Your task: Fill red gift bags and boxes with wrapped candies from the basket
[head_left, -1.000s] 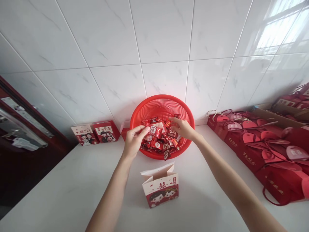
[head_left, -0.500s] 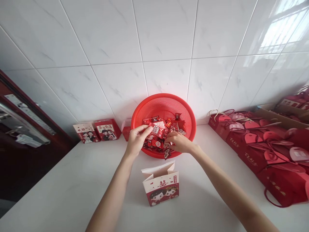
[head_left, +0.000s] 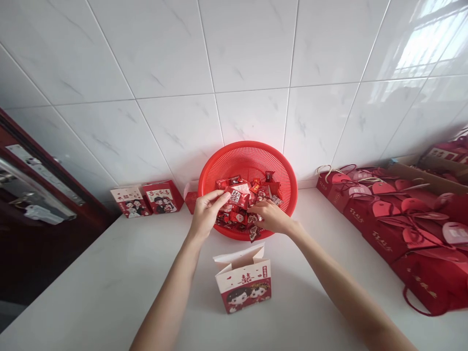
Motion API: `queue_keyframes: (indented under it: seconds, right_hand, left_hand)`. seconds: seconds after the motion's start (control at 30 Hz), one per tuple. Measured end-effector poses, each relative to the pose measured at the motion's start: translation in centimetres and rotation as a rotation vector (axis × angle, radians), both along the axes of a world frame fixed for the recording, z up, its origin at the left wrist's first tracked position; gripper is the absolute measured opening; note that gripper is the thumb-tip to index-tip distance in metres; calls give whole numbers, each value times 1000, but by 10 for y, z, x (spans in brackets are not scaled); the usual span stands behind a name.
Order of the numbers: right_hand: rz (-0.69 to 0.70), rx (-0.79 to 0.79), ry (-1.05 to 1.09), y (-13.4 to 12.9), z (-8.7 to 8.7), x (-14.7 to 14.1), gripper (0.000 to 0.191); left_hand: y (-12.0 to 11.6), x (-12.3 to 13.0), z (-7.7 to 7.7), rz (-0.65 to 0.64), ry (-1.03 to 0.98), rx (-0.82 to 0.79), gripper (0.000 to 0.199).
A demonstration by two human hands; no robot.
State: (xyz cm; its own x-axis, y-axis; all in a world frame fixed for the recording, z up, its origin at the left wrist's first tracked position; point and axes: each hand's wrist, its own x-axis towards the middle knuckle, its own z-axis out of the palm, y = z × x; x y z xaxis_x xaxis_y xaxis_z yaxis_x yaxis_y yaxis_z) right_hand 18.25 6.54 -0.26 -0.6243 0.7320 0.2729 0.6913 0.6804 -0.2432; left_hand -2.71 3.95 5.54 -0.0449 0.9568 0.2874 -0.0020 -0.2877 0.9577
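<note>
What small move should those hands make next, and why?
Probably the right hand should pinch and lift one wrapped sweet: its fingers reach into the wrapped sweets in the red basket, while the left hand holds a red-and-white packet, and the paper box in front stands open.

Single view, from camera worn on head. Looks forward and down across table point(head_left: 109, 273) toward tiled wall point(head_left: 252, 58), wall filling most of upper half. Left hand point(head_left: 207, 214) and right hand point(head_left: 272, 217) seen from above, mid-frame, at basket point(head_left: 252, 153); paper bag point(head_left: 245, 285) stands nearer to camera. Wide field: door point(head_left: 36, 258) at left edge, red boxes point(head_left: 380, 239) running past right edge.
</note>
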Motion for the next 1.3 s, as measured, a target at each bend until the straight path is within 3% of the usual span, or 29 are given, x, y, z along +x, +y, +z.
queue_keyframes:
  seconds: [0.13, 0.27, 0.43, 0.5, 0.57, 0.67, 0.9, 1.3]
  right_hand:
    - [14, 3, 156, 0, 2, 4, 27]
    - [-10, -70, 516, -1, 12, 12, 11]
    - [-3, -350, 1020, -10, 31, 21, 31]
    - [-6, -376, 1133, -16, 39, 22, 35]
    - [-28, -349, 1193, -22, 46, 22, 36]
    - [-81, -335, 1273, -30, 53, 19, 36]
    - [-120, -452, 1342, -42, 56, 4, 43]
    - [-124, -468, 1386, -50, 58, -5, 45]
  left_hand:
    - [0, 0, -1, 8, 6, -12, 40]
    - [0, 3, -1, 24, -68, -81, 43]
    - [4, 6, -4, 27, -251, -234, 48]
    - [5, 6, -5, 28, -309, -256, 44]
    - [5, 7, -5, -7, -356, -275, 36]
    - [4, 8, -5, -171, -418, -378, 23]
    - [3, 5, -10, -556, -634, -692, 20]
    - [-2, 7, -16, -706, -784, -794, 14]
